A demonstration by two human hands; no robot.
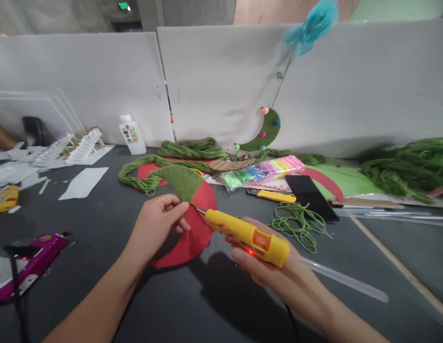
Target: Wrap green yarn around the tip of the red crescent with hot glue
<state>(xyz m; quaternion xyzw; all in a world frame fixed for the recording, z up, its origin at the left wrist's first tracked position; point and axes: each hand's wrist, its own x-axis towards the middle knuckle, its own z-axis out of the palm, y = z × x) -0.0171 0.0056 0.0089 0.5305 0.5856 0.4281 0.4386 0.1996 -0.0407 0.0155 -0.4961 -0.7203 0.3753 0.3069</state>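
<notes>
Between the thumb and fingers of my left hand (166, 213) is the edge of a red crescent cut-out (198, 238). Green yarn (184, 181) covers the upper part of this crescent; the lower part is bare red. My right hand (257, 259) is wrapped around a yellow hot glue gun (248, 231) with a small red light on. The gun's metal nozzle meets or nearly meets the green edge beside my left thumb; contact cannot be made out. A clear glue stick (346, 281) protrudes from its back.
Behind the crescent lie green yarn skeins (193, 148), a bag of coloured pompoms (262, 171), and a yellow utility knife (276, 196). Loose green yarn (298, 224) lies beside a black flat slab (310, 195). A white bottle (132, 135) stands back left; a purple device (32, 267) lies left.
</notes>
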